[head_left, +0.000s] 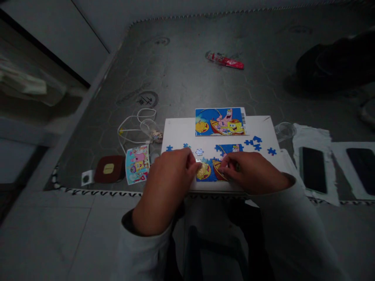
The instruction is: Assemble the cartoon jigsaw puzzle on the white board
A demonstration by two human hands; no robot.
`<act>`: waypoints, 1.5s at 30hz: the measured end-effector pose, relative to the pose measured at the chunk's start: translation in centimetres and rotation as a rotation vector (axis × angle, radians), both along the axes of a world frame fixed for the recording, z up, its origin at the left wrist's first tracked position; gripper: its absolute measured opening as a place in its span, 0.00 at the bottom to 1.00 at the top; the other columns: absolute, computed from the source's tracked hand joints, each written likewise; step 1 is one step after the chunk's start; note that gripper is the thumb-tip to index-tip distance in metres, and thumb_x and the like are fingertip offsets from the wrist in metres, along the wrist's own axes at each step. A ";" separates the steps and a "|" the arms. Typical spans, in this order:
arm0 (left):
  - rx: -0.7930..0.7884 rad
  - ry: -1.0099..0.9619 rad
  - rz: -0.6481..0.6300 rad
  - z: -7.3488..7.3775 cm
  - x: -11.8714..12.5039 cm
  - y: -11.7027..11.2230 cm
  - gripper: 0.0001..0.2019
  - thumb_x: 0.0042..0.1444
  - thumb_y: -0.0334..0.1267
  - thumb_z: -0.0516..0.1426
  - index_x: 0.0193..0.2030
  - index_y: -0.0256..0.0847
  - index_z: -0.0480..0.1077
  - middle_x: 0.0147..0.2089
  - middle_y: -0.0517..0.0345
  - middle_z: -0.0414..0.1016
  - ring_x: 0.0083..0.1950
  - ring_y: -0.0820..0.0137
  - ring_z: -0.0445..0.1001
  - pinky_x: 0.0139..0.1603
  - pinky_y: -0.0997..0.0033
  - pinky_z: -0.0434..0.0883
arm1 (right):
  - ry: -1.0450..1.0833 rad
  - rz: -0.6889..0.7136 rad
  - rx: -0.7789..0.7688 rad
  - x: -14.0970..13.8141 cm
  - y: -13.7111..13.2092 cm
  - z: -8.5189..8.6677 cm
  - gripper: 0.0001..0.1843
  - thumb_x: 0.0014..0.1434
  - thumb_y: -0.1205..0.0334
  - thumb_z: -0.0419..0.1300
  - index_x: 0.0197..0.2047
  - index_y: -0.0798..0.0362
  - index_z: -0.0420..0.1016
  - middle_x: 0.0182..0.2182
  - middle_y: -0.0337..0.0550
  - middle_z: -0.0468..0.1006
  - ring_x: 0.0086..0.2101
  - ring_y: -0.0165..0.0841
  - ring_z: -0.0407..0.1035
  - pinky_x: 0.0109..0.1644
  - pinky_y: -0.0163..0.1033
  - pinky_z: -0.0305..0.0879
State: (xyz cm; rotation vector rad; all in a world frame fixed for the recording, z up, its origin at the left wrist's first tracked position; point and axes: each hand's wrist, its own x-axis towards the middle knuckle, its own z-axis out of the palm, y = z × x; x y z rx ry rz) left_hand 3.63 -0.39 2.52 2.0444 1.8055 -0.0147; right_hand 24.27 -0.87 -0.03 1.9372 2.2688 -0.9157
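Note:
A partly joined cartoon jigsaw puzzle [207,176] lies on a white board [179,132]. At its left edge is my left hand [173,169], thumb and forefinger closed together by the yellow part; whether a piece is between them is hidden. My right hand [249,168] rests over the right side, its fingers pinched down onto the boat area, and what they grip cannot be made out. Loose blue puzzle pieces [271,151] lie to the right, and a single piece [199,152] sits just above the joined part. Behind them is the reference picture card [219,121].
Left of the board are a cartoon card [137,164], a brown case [109,169] and a white cord [129,117]. Two phones, one of them a dark phone [313,169], lie on the right. A red packet [231,62] and a dark bag-like object [331,66] are farther back.

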 end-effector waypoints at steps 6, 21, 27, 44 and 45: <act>0.012 0.103 0.122 1.3 -2.0 0.3 0.08 0.60 0.44 0.60 0.34 0.44 0.74 0.34 0.57 0.79 0.36 0.61 0.74 0.33 0.66 0.57 | -0.093 -0.160 0.142 1.5 0.0 -0.4 0.08 0.59 0.53 0.63 0.37 0.48 0.74 0.27 0.37 0.77 0.28 0.34 0.69 0.32 0.38 0.54; 0.017 0.092 0.144 0.9 -3.2 0.1 0.08 0.61 0.46 0.60 0.37 0.46 0.77 0.36 0.58 0.81 0.38 0.59 0.77 0.34 0.65 0.59 | -0.132 -0.122 0.004 0.5 0.1 -0.7 0.11 0.57 0.48 0.64 0.34 0.47 0.74 0.27 0.36 0.77 0.28 0.33 0.69 0.30 0.39 0.52; 0.028 0.086 0.142 0.6 -3.5 0.1 0.08 0.61 0.46 0.60 0.38 0.47 0.76 0.35 0.59 0.81 0.38 0.59 0.78 0.34 0.64 0.60 | -0.160 -0.122 -0.031 0.5 0.1 -0.7 0.12 0.58 0.47 0.63 0.33 0.47 0.75 0.28 0.38 0.78 0.29 0.35 0.69 0.31 0.40 0.53; 0.250 -0.162 -0.072 -2.8 -0.2 1.5 0.07 0.63 0.40 0.59 0.46 0.48 0.78 0.45 0.59 0.78 0.42 0.65 0.76 0.41 0.66 0.66 | -0.112 0.010 0.092 -0.7 -0.1 -0.7 0.10 0.59 0.49 0.63 0.34 0.46 0.76 0.26 0.36 0.77 0.25 0.31 0.67 0.30 0.38 0.51; 0.248 -0.167 -0.069 -2.9 -0.1 1.5 0.08 0.62 0.40 0.60 0.46 0.47 0.78 0.45 0.59 0.78 0.43 0.64 0.76 0.41 0.66 0.66 | -0.114 0.015 0.078 -0.8 -0.1 -0.8 0.10 0.59 0.49 0.62 0.34 0.46 0.76 0.26 0.36 0.77 0.25 0.32 0.67 0.30 0.39 0.51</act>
